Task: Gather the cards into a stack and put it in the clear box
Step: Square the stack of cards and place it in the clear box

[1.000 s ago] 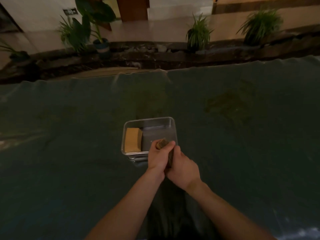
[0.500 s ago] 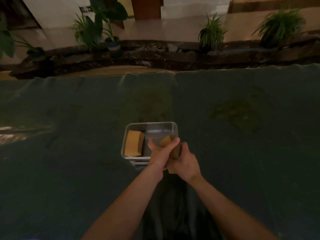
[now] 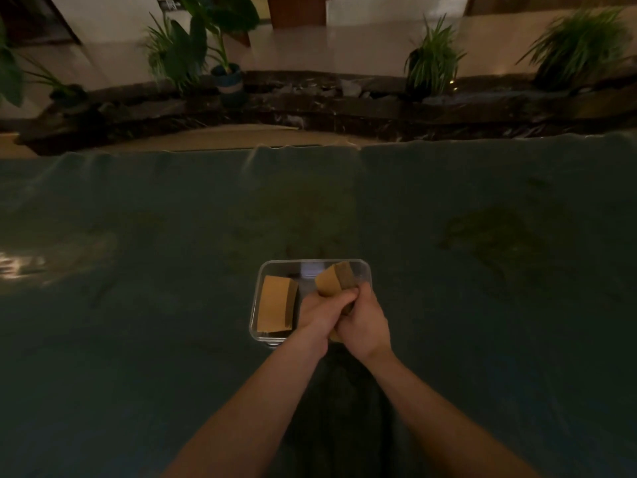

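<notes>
A clear box [image 3: 312, 265] sits on the dark green tablecloth just in front of me. One tan stack of cards [image 3: 275, 303] lies flat in its left half. A second stack of cards [image 3: 334, 279] is tilted up over the right half of the box. My left hand [image 3: 322, 313] and my right hand [image 3: 365, 320] are both wrapped around its lower end, pressed together over the box's near right corner. The bottom of that stack is hidden by my fingers.
The green cloth-covered table [image 3: 138, 270] stretches wide to both sides and ends at a far edge [image 3: 310, 146]. Beyond it runs a dark stone ledge with several potted plants [image 3: 431, 63].
Both hands have moved forward with the held stack, from the box's near edge to over its right half. More of the stack now shows above my fingers.
</notes>
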{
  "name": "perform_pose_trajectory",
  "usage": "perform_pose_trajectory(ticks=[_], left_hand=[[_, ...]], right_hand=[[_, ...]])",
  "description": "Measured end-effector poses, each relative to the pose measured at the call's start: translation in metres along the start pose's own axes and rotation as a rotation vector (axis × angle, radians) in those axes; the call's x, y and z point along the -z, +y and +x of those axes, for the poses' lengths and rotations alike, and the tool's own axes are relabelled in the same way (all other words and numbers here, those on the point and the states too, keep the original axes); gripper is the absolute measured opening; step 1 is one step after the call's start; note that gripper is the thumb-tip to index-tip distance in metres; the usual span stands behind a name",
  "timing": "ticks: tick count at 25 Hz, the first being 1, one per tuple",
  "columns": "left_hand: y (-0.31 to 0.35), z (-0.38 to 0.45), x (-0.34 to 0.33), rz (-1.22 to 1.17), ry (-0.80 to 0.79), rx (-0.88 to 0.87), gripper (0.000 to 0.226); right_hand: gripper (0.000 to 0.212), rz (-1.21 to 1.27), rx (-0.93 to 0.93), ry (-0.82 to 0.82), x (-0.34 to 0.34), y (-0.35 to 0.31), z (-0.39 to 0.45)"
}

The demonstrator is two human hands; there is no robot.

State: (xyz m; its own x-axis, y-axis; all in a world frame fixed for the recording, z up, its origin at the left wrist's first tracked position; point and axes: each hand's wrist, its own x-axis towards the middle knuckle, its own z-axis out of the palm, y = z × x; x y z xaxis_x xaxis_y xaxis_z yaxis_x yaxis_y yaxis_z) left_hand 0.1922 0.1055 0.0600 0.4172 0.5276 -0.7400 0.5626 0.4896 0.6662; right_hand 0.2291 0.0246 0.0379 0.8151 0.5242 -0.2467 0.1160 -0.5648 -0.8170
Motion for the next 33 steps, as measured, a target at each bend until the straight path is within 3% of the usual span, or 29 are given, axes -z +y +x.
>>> perform_pose_trajectory(ticks=[5, 12, 15, 17, 20, 22, 24, 27, 30, 33], left_hand=[[0.014, 0.029, -0.014, 0.057, -0.006, -0.024, 0.019], [0.016, 0.054, -0.019, 0.086, -0.023, 0.030, 0.020], [0.012, 0.061, -0.019, 0.110, 0.014, 0.024, 0.026], [0.010, 0.068, -0.012, 0.132, 0.028, 0.049, 0.041], [0.003, 0.081, -0.004, 0.158, 0.029, 0.113, 0.053], [0.000, 0.085, -0.011, 0.198, 0.017, 0.135, 0.041], [-0.004, 0.092, -0.024, 0.253, 0.047, 0.112, 0.040], [-0.012, 0.098, -0.040, 0.460, 0.045, 0.059, 0.062], [-0.024, 0.109, -0.052, 0.614, 0.078, 0.040, 0.082], [-0.023, 0.108, -0.060, 0.587, 0.131, 0.042, 0.086]], right_hand=[[0.032, 0.018, -0.097, -0.010, -0.002, 0.006, 0.029], [0.042, 0.061, -0.114, -0.039, -0.009, 0.013, 0.048], [0.048, 0.072, -0.140, -0.215, 0.001, 0.016, 0.053], [0.035, 0.128, -0.186, -0.332, 0.024, 0.022, 0.059], [0.006, 0.194, -0.311, 0.031, 0.050, 0.041, 0.071], [0.018, 0.417, -0.507, 0.028, 0.048, 0.047, 0.076], [0.041, 0.666, -0.689, -0.169, 0.037, 0.050, 0.077], [0.064, 0.806, -0.716, -0.290, 0.025, 0.059, 0.077], [0.067, 0.827, -0.688, -0.320, 0.020, 0.070, 0.082], [0.067, 0.819, -0.691, -0.352, 0.020, 0.078, 0.086]])
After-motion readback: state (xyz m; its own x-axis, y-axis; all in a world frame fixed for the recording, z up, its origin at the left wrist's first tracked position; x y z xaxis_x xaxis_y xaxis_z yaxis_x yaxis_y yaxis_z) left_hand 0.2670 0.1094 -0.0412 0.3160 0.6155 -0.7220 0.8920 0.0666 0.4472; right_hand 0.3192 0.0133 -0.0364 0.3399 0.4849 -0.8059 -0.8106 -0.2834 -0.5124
